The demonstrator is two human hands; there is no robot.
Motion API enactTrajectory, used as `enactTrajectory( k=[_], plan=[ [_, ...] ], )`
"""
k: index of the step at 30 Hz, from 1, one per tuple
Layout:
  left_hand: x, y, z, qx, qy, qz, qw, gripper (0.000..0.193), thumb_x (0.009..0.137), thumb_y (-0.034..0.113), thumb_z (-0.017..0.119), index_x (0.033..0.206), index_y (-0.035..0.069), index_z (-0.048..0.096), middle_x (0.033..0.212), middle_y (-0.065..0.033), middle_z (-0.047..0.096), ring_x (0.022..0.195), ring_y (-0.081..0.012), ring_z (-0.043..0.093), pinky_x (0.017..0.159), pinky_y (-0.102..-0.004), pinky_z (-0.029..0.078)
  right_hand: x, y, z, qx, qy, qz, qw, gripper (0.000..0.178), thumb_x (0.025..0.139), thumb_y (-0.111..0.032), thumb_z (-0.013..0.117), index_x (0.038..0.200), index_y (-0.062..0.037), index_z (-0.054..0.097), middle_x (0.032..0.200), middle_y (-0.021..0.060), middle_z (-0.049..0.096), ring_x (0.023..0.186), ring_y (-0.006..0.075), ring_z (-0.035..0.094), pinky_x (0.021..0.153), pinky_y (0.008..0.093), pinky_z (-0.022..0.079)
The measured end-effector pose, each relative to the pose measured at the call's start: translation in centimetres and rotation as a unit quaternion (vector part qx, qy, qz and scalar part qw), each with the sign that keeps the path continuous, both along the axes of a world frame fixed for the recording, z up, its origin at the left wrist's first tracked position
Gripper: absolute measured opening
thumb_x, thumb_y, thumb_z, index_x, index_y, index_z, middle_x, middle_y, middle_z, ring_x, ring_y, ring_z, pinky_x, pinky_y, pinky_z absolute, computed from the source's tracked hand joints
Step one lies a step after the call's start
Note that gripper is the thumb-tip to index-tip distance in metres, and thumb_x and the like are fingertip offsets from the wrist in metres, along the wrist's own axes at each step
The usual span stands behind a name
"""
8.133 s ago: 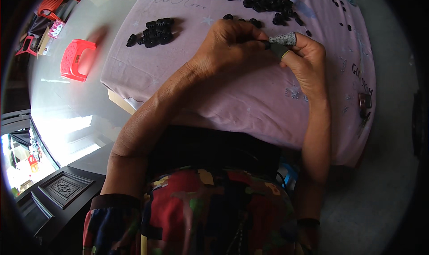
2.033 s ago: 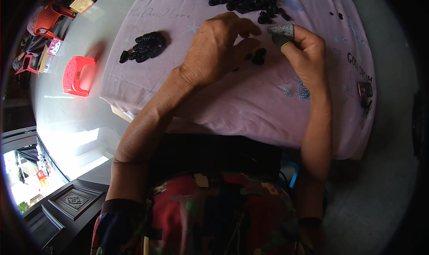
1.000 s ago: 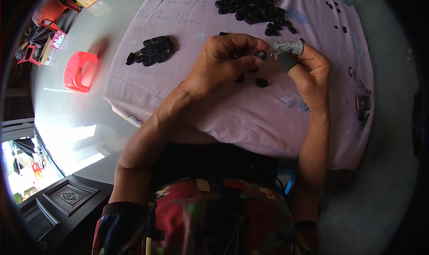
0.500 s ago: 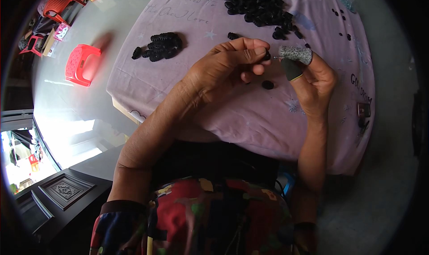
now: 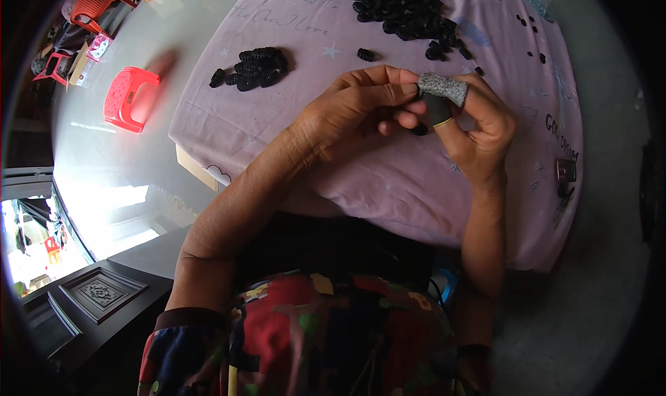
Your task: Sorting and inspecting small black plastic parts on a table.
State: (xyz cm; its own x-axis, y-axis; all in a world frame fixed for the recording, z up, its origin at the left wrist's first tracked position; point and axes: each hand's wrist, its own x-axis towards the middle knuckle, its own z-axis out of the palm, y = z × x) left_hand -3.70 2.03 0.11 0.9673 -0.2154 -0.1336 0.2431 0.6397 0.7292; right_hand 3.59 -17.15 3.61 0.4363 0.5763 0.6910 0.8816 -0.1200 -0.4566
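Over the near middle of the cloth-covered table, my two hands meet at their fingertips. My left hand (image 5: 361, 101) is closed in a pinch on a small black round piece (image 5: 417, 91), mostly hidden by the fingers. My right hand (image 5: 479, 122) wears a grey knitted sleeve on the index finger and a dark cover on the thumb. Those two fingers are pressed together against the black piece; the thin screw-like metal bit they hold is now hidden. Just below the fingertips, another black disc (image 5: 420, 129) lies on the cloth.
A big heap of black ridged pieces (image 5: 399, 11) lies at the far side, and a smaller cluster (image 5: 260, 69) to the left. One lone piece (image 5: 365, 54) sits between. Small dark items (image 5: 565, 170) rest at the right edge. A red stool (image 5: 128, 99) stands on the floor left.
My right hand has moved left, closing the gap to my left hand. The thin metal bit that showed between them is now out of sight. The view has shifted slightly.
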Motion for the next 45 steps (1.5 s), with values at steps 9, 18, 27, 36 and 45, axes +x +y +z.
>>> enactTrajectory(
  k=[9, 18, 27, 36, 45],
  plan=[
    [-1.0, 1.3, -0.4, -0.062, 0.028, -0.025, 0.997, 0.022, 0.102, 0.018, 0.061, 0.119, 0.003, 0.061, 0.1, -0.0079, 0.073, 0.08, -0.0107, 0.07, 0.061, -0.0183, 0.049, 0.1, -0.1, 0.2, 0.004, 0.057, 0.014, 0.998, 0.016, 0.085, 0.003, 0.07, 0.1, 0.0017, 0.073, 0.076, 0.0015, 0.059, 0.063, 0.0078, 0.051, 0.055, 0.0236, 0.042],
    [-2.3, 3.1, -1.5, -0.059, -0.021, -0.028, 0.998, 0.018, 0.103, 0.015, 0.06, 0.117, 0.004, 0.061, 0.103, -0.0129, 0.074, 0.087, -0.0158, 0.073, 0.066, -0.0213, 0.053, 0.4, 0.1, -1.8, -0.175, 0.156, -0.054, 0.971, 0.014, 0.071, 0.001, 0.07, 0.081, 0.0022, 0.061, 0.081, 0.0173, 0.062, 0.075, 0.0392, 0.062, 0.066, 0.0432, 0.05],
    [-2.1, 2.3, -1.9, -0.02, -0.05, -0.033, 0.998, 0.019, 0.103, 0.014, 0.059, 0.118, 0.003, 0.06, 0.109, -0.0116, 0.071, 0.092, -0.0136, 0.068, 0.074, -0.0238, 0.051, 0.5, 0.1, -1.8, -0.223, 0.064, -0.097, 0.968, 0.014, 0.074, 0.006, 0.064, 0.086, 0.0041, 0.058, 0.077, 0.0132, 0.06, 0.065, 0.0208, 0.062, 0.06, 0.0348, 0.048],
    [-1.9, 1.7, -1.8, -0.1, -0.007, 0.004, 0.995, 0.017, 0.102, 0.011, 0.06, 0.117, 0.003, 0.063, 0.102, -0.0058, 0.069, 0.086, -0.0102, 0.064, 0.072, -0.0217, 0.05, -0.8, 1.0, -1.2, 0.022, 0.257, 0.019, 0.966, 0.016, 0.088, 0.001, 0.065, 0.102, 0.0014, 0.071, 0.079, 0.0006, 0.062, 0.072, 0.0061, 0.058, 0.064, 0.0214, 0.047],
    [-1.8, 1.2, -2.0, -0.041, -0.042, 0.01, 0.998, 0.019, 0.102, 0.01, 0.061, 0.118, 0.002, 0.064, 0.104, -0.007, 0.069, 0.088, -0.0107, 0.065, 0.074, -0.0215, 0.051, -0.8, 1.4, -0.9, 0.027, 0.199, 0.027, 0.979, 0.01, 0.09, 0.002, 0.065, 0.098, 0.0018, 0.07, 0.08, 0.0, 0.064, 0.069, 0.0039, 0.056, 0.06, 0.0207, 0.045]
  ],
)
